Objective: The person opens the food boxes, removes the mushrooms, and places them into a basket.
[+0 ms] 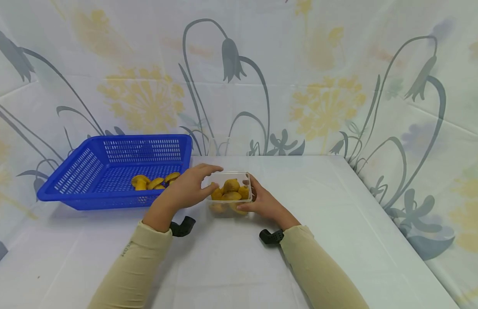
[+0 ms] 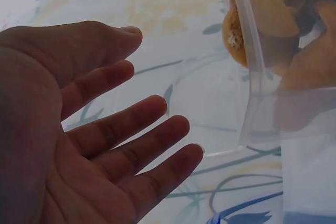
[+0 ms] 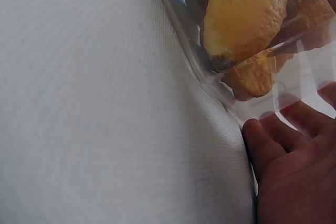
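A clear plastic box [image 1: 228, 213] stands on the table, holding several yellow-brown mushrooms [image 1: 231, 186]. My right hand [image 1: 267, 207] grips the box's right end, thumb at the front and fingers along the side. In the right wrist view, mushrooms [image 3: 247, 19] show through the clear wall, close above the fingers. The left hand [image 1: 189, 187] hovers at the box's left side, its fingers spread and holding nothing. A gap separates those fingers from the box wall in the left wrist view. There, a clear flap [image 2: 205, 100] stands up beside the box.
To the left stands a blue perforated basket [image 1: 107, 198] with several more mushrooms [image 1: 140, 181] near its front right corner. The left forearm passes close to that corner. White cloth covers the table [image 1: 320, 201], and a flower-printed sheet [image 1: 262, 51] hangs behind it.
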Tool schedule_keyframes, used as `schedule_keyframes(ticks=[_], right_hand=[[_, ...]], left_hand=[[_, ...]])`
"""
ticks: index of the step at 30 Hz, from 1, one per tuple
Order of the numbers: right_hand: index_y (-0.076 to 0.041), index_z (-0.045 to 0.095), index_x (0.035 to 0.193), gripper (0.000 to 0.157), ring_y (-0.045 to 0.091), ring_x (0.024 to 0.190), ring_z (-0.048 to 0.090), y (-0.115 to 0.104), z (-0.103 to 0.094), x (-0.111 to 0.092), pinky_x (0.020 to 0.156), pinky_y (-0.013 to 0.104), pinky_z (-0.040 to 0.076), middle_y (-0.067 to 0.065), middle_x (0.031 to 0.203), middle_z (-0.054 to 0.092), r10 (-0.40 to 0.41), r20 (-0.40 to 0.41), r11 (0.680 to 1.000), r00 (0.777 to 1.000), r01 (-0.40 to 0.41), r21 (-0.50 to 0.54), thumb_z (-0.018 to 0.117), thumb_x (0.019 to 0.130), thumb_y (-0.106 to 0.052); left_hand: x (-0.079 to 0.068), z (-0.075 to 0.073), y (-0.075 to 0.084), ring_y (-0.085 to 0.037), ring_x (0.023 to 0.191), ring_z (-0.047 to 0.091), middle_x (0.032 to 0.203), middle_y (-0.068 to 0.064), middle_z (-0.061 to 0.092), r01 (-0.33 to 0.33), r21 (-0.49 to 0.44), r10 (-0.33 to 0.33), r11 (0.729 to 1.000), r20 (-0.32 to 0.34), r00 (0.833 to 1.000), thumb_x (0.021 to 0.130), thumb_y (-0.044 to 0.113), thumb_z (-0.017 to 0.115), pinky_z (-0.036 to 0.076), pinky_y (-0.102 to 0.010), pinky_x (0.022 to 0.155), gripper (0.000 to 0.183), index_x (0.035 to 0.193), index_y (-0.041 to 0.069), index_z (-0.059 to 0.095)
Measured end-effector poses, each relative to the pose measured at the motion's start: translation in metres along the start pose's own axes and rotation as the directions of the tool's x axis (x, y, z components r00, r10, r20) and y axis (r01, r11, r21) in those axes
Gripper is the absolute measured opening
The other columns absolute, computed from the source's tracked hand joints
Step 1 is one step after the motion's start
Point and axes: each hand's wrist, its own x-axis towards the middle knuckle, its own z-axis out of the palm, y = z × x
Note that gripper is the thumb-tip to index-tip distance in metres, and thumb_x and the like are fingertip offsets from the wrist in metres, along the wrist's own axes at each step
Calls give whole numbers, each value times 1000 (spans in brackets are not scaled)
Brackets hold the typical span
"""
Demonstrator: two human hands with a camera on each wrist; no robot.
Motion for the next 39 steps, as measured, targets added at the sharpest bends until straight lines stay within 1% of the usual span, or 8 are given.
schedule_keyframes(ticks=[5,10,16,23,29,32,35,39], right_hand=[[-32,4,146,109,16,131,37,1,0,-1,107,42,34,-5,147,29,0,-2,1000,1000,-1,-14,77,66,-44],[-36,4,145,106,16,131,37,2,0,0,107,42,33,-5,147,28,-4,6,1000,1000,4,-12,76,68,-44],[-31,4,146,107,15,131,37,2,-1,-2,107,42,33,-5,147,28,5,1,1000,1000,-5,-12,76,68,-43],[-34,4,146,109,16,131,37,1,1,-1,106,43,34,-4,148,28,2,0,1000,1000,-2,-5,76,65,-49],[-43,2,142,106,16,131,38,1,0,0,107,41,34,-5,148,27,11,13,1000,1000,-12,16,77,68,-43],[-38,0,144,106,17,132,36,-1,-1,-1,108,41,33,-2,149,25,17,32,1000,999,-18,20,76,70,-37],[-28,0,147,106,20,134,33,-15,-4,-8,107,42,33,5,150,24,8,51,1000,999,-9,10,75,73,-33],[-35,2,145,106,17,134,34,-13,-2,-8,106,40,35,1,149,27,-5,29,1000,1000,5,10,75,69,-43]], left_hand=[[2,6,4,-23,114,52,131,-3,50,2,-11,-2,1000,29,1000,89,28,55,45,-44,95,43,131,23,47],[5,12,7,-22,111,54,130,-3,51,-18,-9,18,1000,37,999,88,28,58,46,-42,94,43,129,22,49],[10,21,9,-23,111,54,127,-4,53,-41,-48,44,998,53,998,87,28,59,46,-42,95,41,127,18,52],[12,27,9,-22,105,56,114,-4,59,-32,-92,41,995,97,994,87,22,60,47,-38,93,33,118,14,57],[18,33,6,-18,98,58,106,-2,62,-79,-106,91,991,118,989,86,20,60,49,-34,89,27,112,11,60],[21,36,5,-16,96,59,104,-1,62,-83,-122,99,989,135,986,86,20,60,50,-34,88,26,111,11,60],[24,38,5,-14,95,59,104,-1,63,-74,-125,93,989,154,984,87,21,60,50,-33,88,25,111,12,60],[27,40,5,-12,94,59,103,1,63,-62,-105,80,993,169,982,87,23,60,50,-31,88,25,110,13,61]])
